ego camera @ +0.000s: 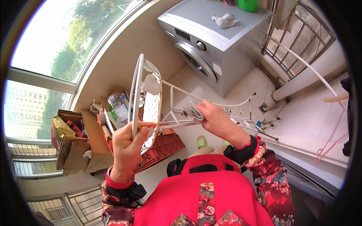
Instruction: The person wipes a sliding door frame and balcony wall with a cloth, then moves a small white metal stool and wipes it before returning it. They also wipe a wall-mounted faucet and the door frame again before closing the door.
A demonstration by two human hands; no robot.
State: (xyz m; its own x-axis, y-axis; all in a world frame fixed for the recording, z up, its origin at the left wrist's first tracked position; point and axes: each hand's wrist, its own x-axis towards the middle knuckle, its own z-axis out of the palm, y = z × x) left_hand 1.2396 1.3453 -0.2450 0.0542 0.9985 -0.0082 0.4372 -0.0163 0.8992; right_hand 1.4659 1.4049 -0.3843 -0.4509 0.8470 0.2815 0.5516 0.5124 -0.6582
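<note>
A white metal frame with curved legs [237, 105] is held tilted on its side in front of me. At its left end is a white perforated panel [150, 108] inside a rim of metal tubes. My left hand [125, 147] grips the tube at the lower end of that rim, thumb towards the panel. Bunched in my right hand [216, 118] is a grey cloth [193, 110], held by the frame's legs. Whether the cloth touches a tube cannot be made out. The leg tips point to the right, above the pale floor.
A silver front-loading washing machine [237, 53] stands ahead, with a crumpled grey cloth [225, 20] and a green container [248, 5] on top. Cardboard boxes [97, 141], a plastic bottle [120, 108] and a red plastic crate [167, 145] are at left. A white pipe [308, 72] runs at right.
</note>
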